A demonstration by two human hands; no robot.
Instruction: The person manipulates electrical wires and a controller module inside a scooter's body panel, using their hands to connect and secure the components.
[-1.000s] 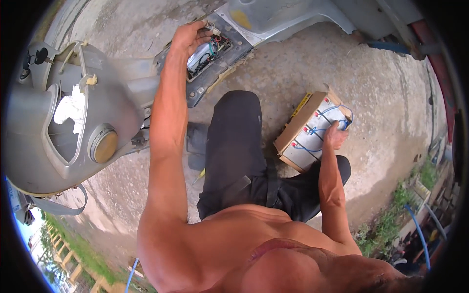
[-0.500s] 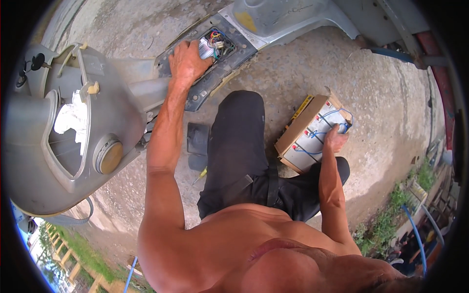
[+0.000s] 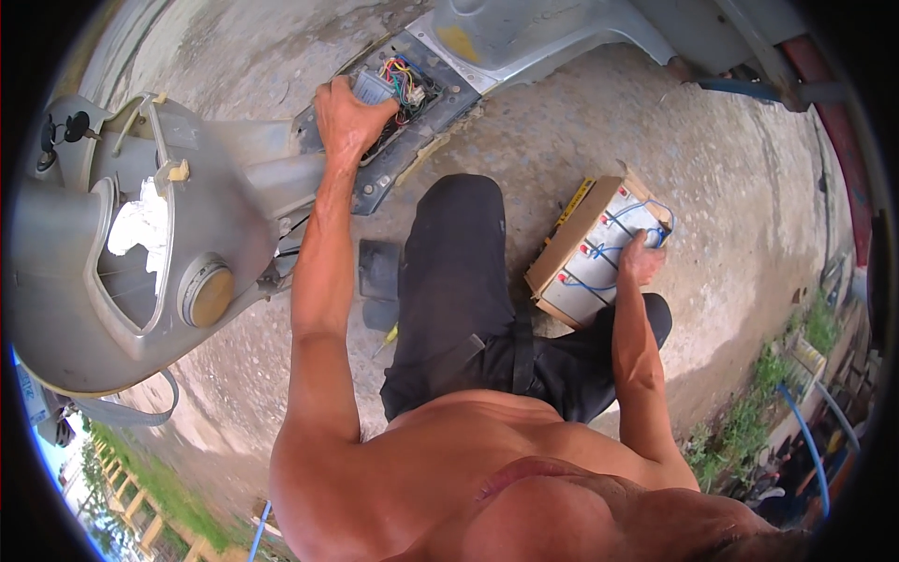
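My left hand grips a silver finned box in the open floorboard compartment of a grey scooter. Coloured wires and white connectors bunch beside it, inside a dark mounting plate. On the ground to my right, a cardboard box holds a row of batteries with red terminals and blue wire loops. My right hand is closed on the batteries' right end, by the blue wires, its grip partly hidden.
The scooter's front shell fills the left, keys at its top. A yellow-handled screwdriver and dark flat panels lie beside my knee. At right are a red frame member, a blue hose and weeds.
My left hand has moved from the compartment's upper end down and left, round the silver box's left end, exposing the coloured wires. My right hand stays on the batteries.
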